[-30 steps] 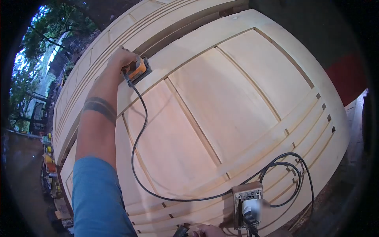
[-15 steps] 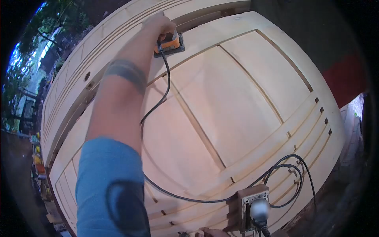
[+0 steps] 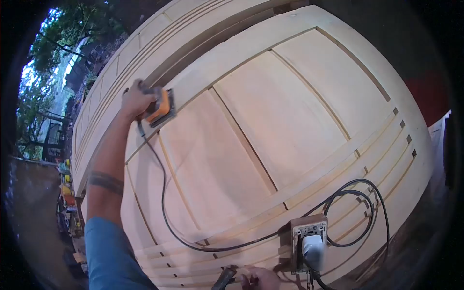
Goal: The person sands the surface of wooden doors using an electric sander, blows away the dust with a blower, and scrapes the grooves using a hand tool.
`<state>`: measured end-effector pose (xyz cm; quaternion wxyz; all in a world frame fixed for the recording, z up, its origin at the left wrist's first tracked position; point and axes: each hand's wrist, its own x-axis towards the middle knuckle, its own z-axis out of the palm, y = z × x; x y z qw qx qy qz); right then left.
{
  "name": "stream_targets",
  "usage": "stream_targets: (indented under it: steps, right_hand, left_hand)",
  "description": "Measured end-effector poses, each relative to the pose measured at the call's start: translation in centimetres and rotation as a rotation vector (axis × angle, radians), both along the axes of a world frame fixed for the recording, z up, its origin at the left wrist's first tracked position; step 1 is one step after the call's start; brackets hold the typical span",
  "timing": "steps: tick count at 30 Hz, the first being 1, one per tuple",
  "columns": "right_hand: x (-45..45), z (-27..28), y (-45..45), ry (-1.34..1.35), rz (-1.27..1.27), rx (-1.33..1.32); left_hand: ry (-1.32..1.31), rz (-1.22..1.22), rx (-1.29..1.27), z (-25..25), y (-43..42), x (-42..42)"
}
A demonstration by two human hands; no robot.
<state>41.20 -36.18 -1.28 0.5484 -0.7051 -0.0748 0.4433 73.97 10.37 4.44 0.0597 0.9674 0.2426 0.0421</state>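
Observation:
My left hand (image 3: 137, 100) is wrapped round the top of an orange and black electric sander (image 3: 163, 108), its flat pad against the frame of a pale wooden panelled door (image 3: 299, 145). A black cord (image 3: 164, 198) trails from the sander across the panels. At the bottom edge, my right hand (image 3: 263, 279) is partly cut off, with its fingers curled; what they hold, if anything, I cannot make out. Beside it lies a dark handle-shaped object (image 3: 224, 279).
A socket box (image 3: 295, 232) with a white plug (image 3: 312, 245) sits near the grooved lower rails, close to the looped cord. Another pale grooved wooden piece (image 3: 113, 82) lies along the far left side. Trees (image 3: 36, 87) show beyond, and red material (image 3: 427, 99) at the right.
My left hand and the sander have moved left and nearer along the door's frame. More of my right hand and the dark object now shows as the view shifts.

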Motion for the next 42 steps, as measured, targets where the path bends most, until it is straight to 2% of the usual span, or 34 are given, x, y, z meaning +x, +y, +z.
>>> stream_targets:
  steps: [1,4,7,8,9,10,11,14,15,18,19,22,23,25,28,31,33,35,38,39,41,42]
  right_hand:
    - [0.2,-0.1,-0.1,0.065,-0.01,0.033]
    - [-0.9,-1.2,0.8,-0.195,-0.005,-0.086]
    - [-1.8,-0.1,0.9,-0.25,-0.065,-0.291]
    - [-2.0,-0.3,1.2,-0.293,-0.123,-0.286]
    - [-2.4,-0.5,1.5,-0.336,-0.182,-0.281]
    - [-2.6,-0.5,1.7,-0.378,-0.236,-0.274]
    - [-2.1,-0.5,1.4,-0.39,-0.251,-0.133]
    - [-2.6,-0.7,1.8,-0.608,-0.313,-0.22]
    - [-2.8,-0.9,1.8,-0.577,-0.305,-0.214]
    - [-2.8,-1.4,1.3,-0.426,-0.23,-0.16]
    - [-2.5,-1.2,1.0,-0.355,-0.18,-0.13]
    - [-2.3,-2.3,-0.3,-0.178,-0.049,-0.043]
    - [-1.6,-2.3,-0.4,-0.138,0.02,0.0]
    - [-0.5,-1.4,-0.3,-0.033,0.058,0.062]
    - [-1.5,-2.9,-0.3,-0.002,0.152,0.011]
    - [-1.0,-2.7,-0.1,0.025,0.158,-0.044]
    - [-0.5,-2.2,0.0,0.049,0.142,-0.102]
    - [-0.5,-2.2,0.3,0.053,0.11,-0.164]
    - [-1.3,-1.3,0.7,-0.032,0.008,-0.227]
    - [-1.3,-0.7,0.9,-0.078,-0.035,-0.232]
    - [-1.5,-0.1,0.9,-0.158,-0.086,-0.237]
    - [-1.7,-0.4,0.9,-0.2,-0.098,-0.23]
  left_hand:
    - [0.02,-0.029,0.018,0.5,-2.4,1.5]
    - [-0.04,-0.149,-0.014,-0.4,-6.6,7.1]
    - [-0.067,-0.234,0.043,0.7,-12.6,10.4]
    - [0.001,-0.226,0.003,1.2,-13.9,11.4]
    - [0.07,-0.222,-0.037,1.6,-14.5,12.2]
    - [0.022,-0.233,-0.033,1.1,-14.1,12.8]
    - [-0.029,-0.236,-0.027,0.5,-13.6,13.2]
    - [-0.016,-0.273,0.083,0.7,-10.9,10.0]
    - [0.018,-0.289,0.142,1.1,-9.4,7.8]
    - [0.01,-0.068,0.004,0.6,-2.9,1.4]
    - [-0.007,-0.042,0.031,0.4,-0.6,-0.5]
    - [0.001,0.074,0.002,0.2,2.9,-2.4]
    - [0.015,0.114,-0.024,0.4,2.2,-2.3]
    - [0.024,0.01,-0.006,0.0,0.0,0.1]
    - [-0.007,-0.124,-0.003,0.1,-5.7,5.1]
    - [-0.036,-0.247,0.024,-0.2,-11.2,10.9]
    - [0.035,-0.264,0.092,0.6,-15.8,13.6]
    - [0.037,-0.337,0.058,1.1,-18.8,15.1]
    - [-0.004,-0.264,-0.024,0.7,-19.3,16.9]
    - [0.033,-0.318,0.131,-1.8,-17.0,20.1]
    - [-0.01,-0.398,0.121,0.7,-15.3,13.9]
    - [-0.019,-0.337,0.074,0.6,-13.2,12.3]
